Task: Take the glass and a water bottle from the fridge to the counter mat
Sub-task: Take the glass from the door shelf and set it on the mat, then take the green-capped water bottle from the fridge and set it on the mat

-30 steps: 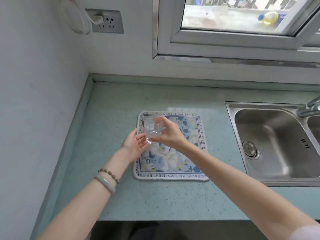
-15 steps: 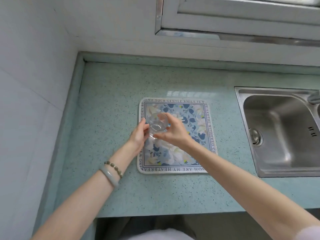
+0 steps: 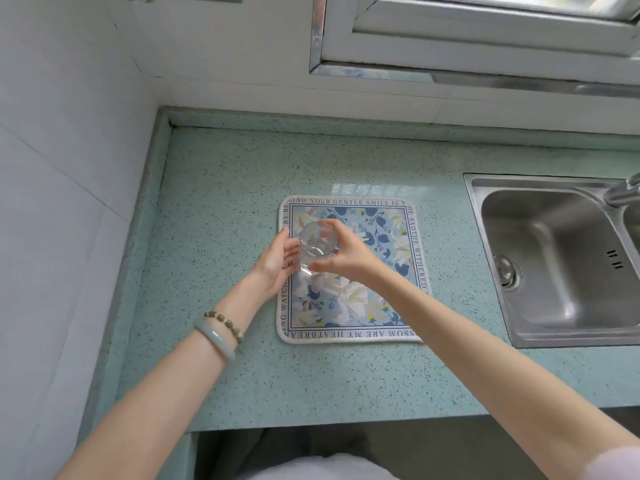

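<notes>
A clear faceted glass [image 3: 317, 245] stands upright over the left part of the floral counter mat [image 3: 388, 237]. My right hand [image 3: 346, 256] grips it from the right, thumb and fingers around its wall. My left hand [image 3: 277, 263] lies flat against the glass's left side, fingers straight, at the mat's left edge. Whether the glass rests on the mat or hovers just above it is unclear. No water bottle is in view.
The mat lies on a speckled green counter [image 3: 225, 202]. A steel sink [image 3: 561, 265] with a tap [image 3: 623, 192] sits to the right. A tiled wall [image 3: 62, 202] closes the left side and a window frame [image 3: 467, 46] runs along the back.
The glass has come down lower over the mat's left part with both hands staying on it. My head has tilted downward, so the window and socket slid out of view.
</notes>
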Tool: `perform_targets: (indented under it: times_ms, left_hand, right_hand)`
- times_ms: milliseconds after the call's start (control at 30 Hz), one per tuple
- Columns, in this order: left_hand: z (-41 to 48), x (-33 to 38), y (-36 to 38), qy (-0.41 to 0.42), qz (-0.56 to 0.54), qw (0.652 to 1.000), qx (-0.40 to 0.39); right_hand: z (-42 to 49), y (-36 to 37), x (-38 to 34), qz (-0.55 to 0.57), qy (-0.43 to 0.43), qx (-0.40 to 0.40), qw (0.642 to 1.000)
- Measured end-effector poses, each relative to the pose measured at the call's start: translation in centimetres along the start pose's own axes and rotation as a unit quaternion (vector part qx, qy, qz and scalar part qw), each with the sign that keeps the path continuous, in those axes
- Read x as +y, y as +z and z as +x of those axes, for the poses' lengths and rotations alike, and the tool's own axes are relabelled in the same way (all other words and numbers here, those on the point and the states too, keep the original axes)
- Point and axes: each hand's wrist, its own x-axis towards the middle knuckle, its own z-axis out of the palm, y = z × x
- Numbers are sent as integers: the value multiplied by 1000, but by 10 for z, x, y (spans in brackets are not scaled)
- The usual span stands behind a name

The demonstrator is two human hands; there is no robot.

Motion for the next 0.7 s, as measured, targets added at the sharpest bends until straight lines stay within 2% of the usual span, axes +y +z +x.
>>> perform_targets:
  times_ms: [100,233,367,500,700]
  left_hand:
    - [-12,18,-4,47,-19,999,7]
    - [-44,45,-6,162,-28,986,33]
    - [-92,74,-8,320,5,945,68]
    - [-142,97,-6,440,47,895,55]
    - [-191,115,29,496,109,861,-10]
  right_hand:
    - [-11,-10,-16,10,-16,10,1000]
    - [-36,-21,-43,24,-88,84,992]
    - [-68,-27,-74,101,-159,157,970]
    - [-101,-35,-98,162,-210,189,945]
    - [-148,-51,-110,149,-254,249,923]
